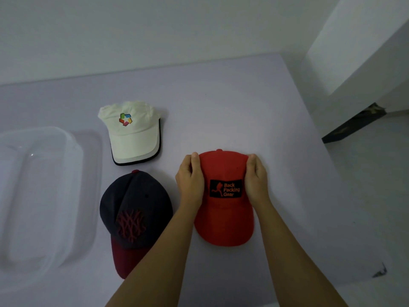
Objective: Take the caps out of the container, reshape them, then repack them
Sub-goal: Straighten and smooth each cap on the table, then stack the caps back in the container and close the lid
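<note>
Caps counted: three, all lying out on the pale lilac table (pixel 221 103). Containers counted: one.

A red fabric cap (pixel 223 224) with a black "Back Packing Gear" patch lies near and right of centre, brim towards the person. The left hand (pixel 190 180) and the right hand (pixel 256 178) clasp opposite sides of its crown, thumbs curled over the top edge.

A cream-white cap (pixel 132 134) with a multicoloured logo lies farther left. A navy cap (pixel 132 207) with a maroon brim lies nearer, just left of the left forearm.

The clear plastic container (pixel 44 196) sits at the far left.
</note>
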{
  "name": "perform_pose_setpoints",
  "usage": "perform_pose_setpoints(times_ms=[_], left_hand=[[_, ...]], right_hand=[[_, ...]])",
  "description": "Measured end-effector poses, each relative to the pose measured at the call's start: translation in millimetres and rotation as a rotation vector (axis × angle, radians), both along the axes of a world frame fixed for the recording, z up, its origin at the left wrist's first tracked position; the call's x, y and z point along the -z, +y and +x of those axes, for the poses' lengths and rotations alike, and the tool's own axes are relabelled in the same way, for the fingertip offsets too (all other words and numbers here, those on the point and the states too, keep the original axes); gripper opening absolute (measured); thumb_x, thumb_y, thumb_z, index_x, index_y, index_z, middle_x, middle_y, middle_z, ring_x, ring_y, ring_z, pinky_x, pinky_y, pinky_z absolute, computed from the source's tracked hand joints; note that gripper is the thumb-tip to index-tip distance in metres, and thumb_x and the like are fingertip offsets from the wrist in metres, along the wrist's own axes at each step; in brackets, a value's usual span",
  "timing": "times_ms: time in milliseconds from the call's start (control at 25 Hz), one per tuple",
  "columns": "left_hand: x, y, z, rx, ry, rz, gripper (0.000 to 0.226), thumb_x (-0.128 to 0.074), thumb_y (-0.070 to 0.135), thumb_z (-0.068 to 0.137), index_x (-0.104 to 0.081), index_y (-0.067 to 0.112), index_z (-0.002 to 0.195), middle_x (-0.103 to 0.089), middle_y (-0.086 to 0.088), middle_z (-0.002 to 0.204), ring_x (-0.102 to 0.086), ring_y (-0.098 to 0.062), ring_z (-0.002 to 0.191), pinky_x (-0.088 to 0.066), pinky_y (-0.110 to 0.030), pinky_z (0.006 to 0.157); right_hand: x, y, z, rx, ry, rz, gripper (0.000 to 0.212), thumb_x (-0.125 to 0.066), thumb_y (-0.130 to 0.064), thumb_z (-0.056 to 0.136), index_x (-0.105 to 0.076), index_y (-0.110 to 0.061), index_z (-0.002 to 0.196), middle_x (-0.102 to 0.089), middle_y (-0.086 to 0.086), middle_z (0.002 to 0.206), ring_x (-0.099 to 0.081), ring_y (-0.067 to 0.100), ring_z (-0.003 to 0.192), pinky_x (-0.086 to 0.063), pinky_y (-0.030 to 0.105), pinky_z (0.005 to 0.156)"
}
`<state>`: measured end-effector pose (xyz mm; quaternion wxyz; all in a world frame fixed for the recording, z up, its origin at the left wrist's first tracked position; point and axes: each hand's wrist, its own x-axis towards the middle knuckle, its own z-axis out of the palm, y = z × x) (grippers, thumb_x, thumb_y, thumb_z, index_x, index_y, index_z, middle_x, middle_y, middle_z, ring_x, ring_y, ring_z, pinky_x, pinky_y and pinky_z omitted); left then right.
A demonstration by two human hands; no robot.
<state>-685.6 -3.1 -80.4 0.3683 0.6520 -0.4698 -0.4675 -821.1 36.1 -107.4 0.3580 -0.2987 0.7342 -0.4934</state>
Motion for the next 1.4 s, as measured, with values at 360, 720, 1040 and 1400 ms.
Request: perform_pose_setpoints(times_ms=[360,720,1040,1400], left_hand=[[7.3,7.2,-12.0,-0.145,-0.120,-0.171,0.037,-0.028,0.023,0.103,-0.029,0.028,0.066,-0.033,0.007,0.057,-0.032,-0.006,0.049,-0.031,-0.016,0.046],[-47.9,4.8,14.6,0.078,-0.215,-0.263,0.036,-0.032,0.027,0.101,-0.048,0.010,0.129,-0.051,-0.004,0.130,-0.046,-0.013,0.121,-0.035,-0.025,0.102],[-66.1,14.9,166.2,-0.071,-0.481,-0.150,0.044,-0.036,0.033,0.100,-0.045,0.009,0.135,-0.045,-0.011,0.140,-0.043,-0.021,0.128,-0.030,-0.020,0.099],[-13.6,36.6,203.2,-0.054,-0.030,0.275,0.037,-0.036,0.053,0.094,-0.059,0.024,0.091,-0.057,0.005,0.088,-0.052,-0.014,0.084,-0.042,-0.030,0.079]], right_hand=[[1.1,-10.3,5.8,0.093,0.103,-0.079,0.042,-0.034,-0.026,0.101,-0.034,-0.027,0.059,-0.039,-0.012,0.058,-0.037,-0.001,0.052,-0.034,0.019,0.056],[-42.8,10.4,30.8,0.025,0.279,-0.226,0.041,-0.031,-0.036,0.096,-0.048,-0.014,0.127,-0.047,-0.002,0.131,-0.042,0.006,0.124,-0.030,0.014,0.105],[-63.2,42.2,145.7,-0.562,0.147,-0.094,0.057,-0.055,-0.035,0.091,-0.035,-0.010,0.137,-0.041,0.003,0.139,-0.036,0.006,0.128,-0.028,0.015,0.106],[-20.7,26.0,176.4,-0.506,-0.099,0.265,0.040,-0.052,-0.048,0.089,-0.056,-0.020,0.117,-0.060,-0.001,0.116,-0.058,0.017,0.107,-0.049,0.036,0.093]])
